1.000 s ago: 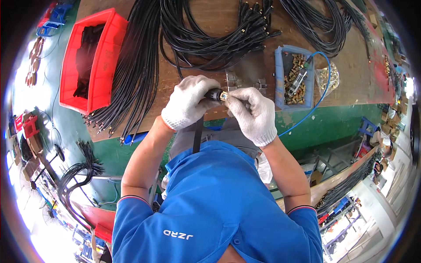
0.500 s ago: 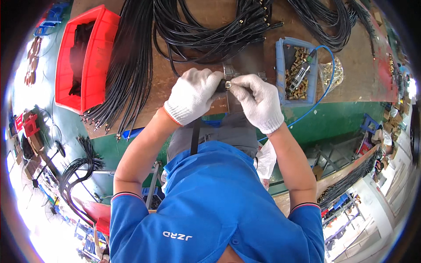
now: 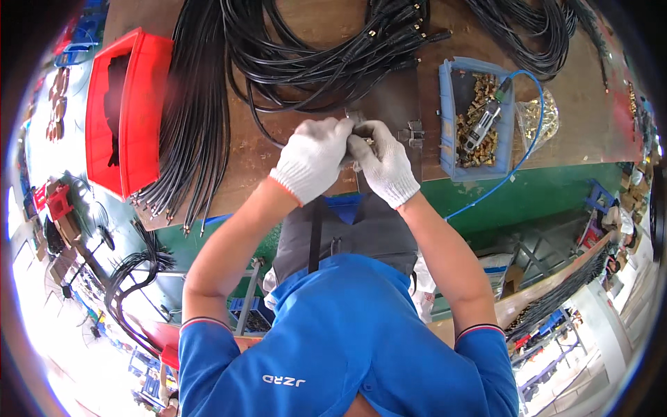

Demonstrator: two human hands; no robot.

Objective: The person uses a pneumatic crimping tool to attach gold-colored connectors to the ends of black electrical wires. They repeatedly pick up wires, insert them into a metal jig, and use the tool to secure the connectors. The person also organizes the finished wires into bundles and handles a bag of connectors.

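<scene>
My left hand (image 3: 311, 158), in a white knit glove, is closed on the end of a black cable (image 3: 266, 135) that runs back toward the coils. Against its fingertips, my gloved right hand (image 3: 386, 167) pinches the small metal connector (image 3: 370, 142) at that cable's end. The fingers cover most of the connector, so how it sits on the cable is hidden. Just beyond the hands lies a large coil of black cables (image 3: 306, 87) with metal-tipped ends. A small metal fixture (image 3: 413, 133) is on the table right of my right hand.
A red bin (image 3: 142, 115) with black items stands at the left, beside a long bundle of black cables (image 3: 198, 104). Right of my hands, a blue bin (image 3: 448, 132) holds brass fittings and a metal tool (image 3: 482, 126) on a blue hose (image 3: 535, 132). A clear bag (image 3: 542, 121) lies beside it.
Both hands have drawn closer together, my right hand moving left and slightly down. The connector is now more covered by the fingers. The whole view has shifted slightly.
</scene>
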